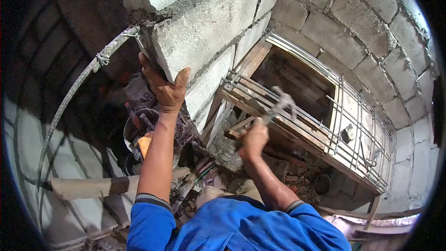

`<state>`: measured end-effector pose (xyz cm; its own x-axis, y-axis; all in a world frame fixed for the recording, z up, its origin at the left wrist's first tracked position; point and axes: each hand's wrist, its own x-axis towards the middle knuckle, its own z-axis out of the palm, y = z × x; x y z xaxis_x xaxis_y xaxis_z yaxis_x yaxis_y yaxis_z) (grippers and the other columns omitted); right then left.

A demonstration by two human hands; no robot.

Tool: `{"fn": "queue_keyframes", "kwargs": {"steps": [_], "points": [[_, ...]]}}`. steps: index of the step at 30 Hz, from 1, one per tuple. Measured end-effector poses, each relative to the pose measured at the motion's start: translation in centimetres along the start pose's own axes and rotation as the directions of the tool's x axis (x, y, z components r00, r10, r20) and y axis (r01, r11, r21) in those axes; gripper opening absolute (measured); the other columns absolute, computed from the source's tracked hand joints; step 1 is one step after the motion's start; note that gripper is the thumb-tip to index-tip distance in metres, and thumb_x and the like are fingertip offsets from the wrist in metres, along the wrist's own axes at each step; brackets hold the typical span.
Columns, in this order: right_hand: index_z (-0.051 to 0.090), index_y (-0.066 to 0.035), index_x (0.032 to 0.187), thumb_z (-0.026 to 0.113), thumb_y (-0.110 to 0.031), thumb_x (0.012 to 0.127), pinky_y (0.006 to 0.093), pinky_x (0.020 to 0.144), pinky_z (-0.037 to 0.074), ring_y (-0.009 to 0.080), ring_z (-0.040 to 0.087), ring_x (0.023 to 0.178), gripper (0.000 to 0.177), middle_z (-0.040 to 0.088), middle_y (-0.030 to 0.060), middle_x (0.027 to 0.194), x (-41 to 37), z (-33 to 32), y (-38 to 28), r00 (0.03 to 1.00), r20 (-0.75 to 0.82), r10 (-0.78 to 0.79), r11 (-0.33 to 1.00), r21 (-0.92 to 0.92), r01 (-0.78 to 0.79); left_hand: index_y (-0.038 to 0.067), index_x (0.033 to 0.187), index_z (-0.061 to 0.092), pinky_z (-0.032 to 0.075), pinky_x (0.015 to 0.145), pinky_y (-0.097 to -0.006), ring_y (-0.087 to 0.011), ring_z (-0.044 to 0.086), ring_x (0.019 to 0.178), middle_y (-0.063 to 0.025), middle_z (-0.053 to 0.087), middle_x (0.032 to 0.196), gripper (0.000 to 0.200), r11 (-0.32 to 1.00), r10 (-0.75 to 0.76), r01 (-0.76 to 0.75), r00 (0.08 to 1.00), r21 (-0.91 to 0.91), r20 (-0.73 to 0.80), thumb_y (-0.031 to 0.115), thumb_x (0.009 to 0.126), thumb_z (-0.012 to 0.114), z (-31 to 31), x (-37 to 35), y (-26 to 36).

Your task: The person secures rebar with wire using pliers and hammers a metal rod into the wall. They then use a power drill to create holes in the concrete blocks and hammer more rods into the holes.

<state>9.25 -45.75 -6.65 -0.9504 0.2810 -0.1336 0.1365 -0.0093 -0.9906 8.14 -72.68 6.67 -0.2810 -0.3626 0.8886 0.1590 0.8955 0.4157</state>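
Note:
My left hand (166, 90) rests against the lower corner of a pale concrete block (204, 30) in the wall, its thumb and fingers spread. My right hand (255, 139) is closed around the handle of a claw hammer (282, 104). Motion blurs the hammer, whose head points up and to the right, in front of the timber form. Close to my left fingertips, a bent steel bar (76, 74) with wire ties meets the wall end.
Steel rebar (297, 111) lies along a wooden frame (265, 100) around a dark opening. A tape measure (347, 133) sits on the right board. Below my left arm are a bucket (127, 132) of clutter and a wooden plank (93, 187). Rubble (290, 176) covers the ground.

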Motion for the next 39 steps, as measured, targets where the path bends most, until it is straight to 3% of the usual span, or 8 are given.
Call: {"fn": "queue_keyframes", "kwargs": {"steps": [7, 12, 15, 17, 21, 29, 33, 39], "points": [[0.055, -0.006, 0.092, 0.059, -0.033, 0.101, 0.0323, 0.043, 0.042, 0.0129, 0.049, 0.049, 0.029, 0.053, 0.0018, 0.067, 0.8, 1.5, -6.6, 0.906, 0.379, 0.19, 0.979, 0.003, -0.206, -0.009, 0.155, 0.006, 0.031, 0.113, -0.0558, -0.0508, 0.034, 0.137, -0.0358, 0.026, 0.153, 0.122, 1.0, -0.006, 0.007, 1.0, -0.014, 0.025, 0.062, 0.082, 0.074, 0.2, -0.5, -0.6], [0.053, -0.006, 0.089, 0.061, -0.028, 0.1, 0.0297, 0.047, 0.047, 0.0144, 0.054, 0.053, 0.026, 0.054, 0.0038, 0.067, -0.9, 0.4, -5.0, 0.999, 0.004, -0.047, 0.934, 0.356, 0.043, -0.009, 0.156, 0.006, 0.031, 0.112, -0.0558, -0.0499, 0.035, 0.137, -0.0362, 0.025, 0.153, 0.123, 0.996, -0.029, 0.03, 1.0, -0.087, 0.007, 0.062, 0.082, 0.074, 0.1, -0.3, -0.2], [0.052, -0.008, 0.093, 0.057, -0.03, 0.1, 0.0308, 0.048, 0.047, 0.0144, 0.055, 0.058, 0.024, 0.053, 0.0031, 0.069, -2.3, 3.3, -4.0, 0.989, 0.009, 0.147, 0.922, 0.361, -0.14, -0.007, 0.156, 0.006, 0.031, 0.112, -0.0561, -0.0501, 0.035, 0.137, -0.0361, 0.025, 0.154, 0.122, 0.993, -0.045, 0.044, 0.999, -0.11, -0.011, 0.062, 0.082, 0.074, 0.4, -0.4, 0.1], [0.052, -0.009, 0.093, 0.056, -0.031, 0.1, 0.0323, 0.048, 0.045, 0.0137, 0.053, 0.058, 0.023, 0.05, 0.0009, 0.069, 0.8, 5.8, 2.1, 0.914, 0.392, 0.104, 0.983, -0.183, -0.033, -0.007, 0.156, 0.006, 0.03, 0.113, -0.0566, -0.0505, 0.035, 0.137, -0.036, 0.024, 0.154, 0.122, 0.979, -0.084, 0.08, 0.996, -0.189, -0.013, 0.062, 0.082, 0.074, 0.3, -0.6, 0.3], [0.055, -0.01, 0.092, 0.057, -0.029, 0.099, 0.0319, 0.048, 0.043, 0.0119, 0.048, 0.054, 0.02, 0.051, -0.0003, 0.069, 0.0, 4.6, -7.6, 0.86, 0.439, 0.261, 0.916, 0.168, -0.364, -0.006, 0.156, 0.008, 0.028, 0.113, -0.059, -0.0519, 0.033, 0.138, -0.035, 0.025, 0.155, 0.12, 1.0, -0.005, 0.005, 1.0, -0.006, 0.008, 0.06, 0.082, 0.074, 0.2, -0.9, -0.3], [0.051, -0.007, 0.083, 0.054, -0.028, 0.101, 0.0333, 0.043, 0.045, 0.0173, 0.05, 0.045, 0.029, 0.05, 0.0041, 0.061, 4.5, 6.1, -5.0, 0.991, -0.02, 0.13, 0.915, 0.388, -0.112, -0.009, 0.155, 0.01, 0.028, 0.113, -0.0566, -0.0486, 0.034, 0.138, -0.0346, 0.027, 0.153, 0.121, 0.992, -0.033, 0.026, 0.998, -0.123, -0.06, 0.061, 0.081, 0.075, 0.9, -0.7, -0.3], [0.055, -0.005, 0.088, 0.055, -0.029, 0.1, 0.0329, 0.045, 0.046, 0.0172, 0.054, 0.053, 0.026, 0.054, 0.0038, 0.068, 5.6, 5.8, -5.9, 0.914, 0.325, 0.245, 0.933, 0.177, -0.313, -0.009, 0.155, 0.01, 0.028, 0.114, -0.0556, -0.0472, 0.033, 0.138, -0.034, 0.027, 0.153, 0.121, 0.963, -0.111, 0.1, 0.993, -0.251, -0.028, 0.06, 0.081, 0.076, 1.0, -0.7, -0.1], [0.051, -0.006, 0.085, 0.055, -0.028, 0.1, 0.0354, 0.043, 0.045, 0.0171, 0.052, 0.049, 0.027, 0.054, 0.0045, 0.066, 4.1, 5.2, -4.4, 0.991, 0.02, 0.132, 0.971, 0.2, -0.133, -0.009, 0.156, 0.011, 0.026, 0.116, -0.0538, -0.0469, 0.031, 0.141, -0.0337, 0.026, 0.154, 0.119, 0.976, -0.132, 0.138, 0.99, -0.169, 0.046, 0.057, 0.082, 0.077, 0.8, -1.4, -0.7]]}}
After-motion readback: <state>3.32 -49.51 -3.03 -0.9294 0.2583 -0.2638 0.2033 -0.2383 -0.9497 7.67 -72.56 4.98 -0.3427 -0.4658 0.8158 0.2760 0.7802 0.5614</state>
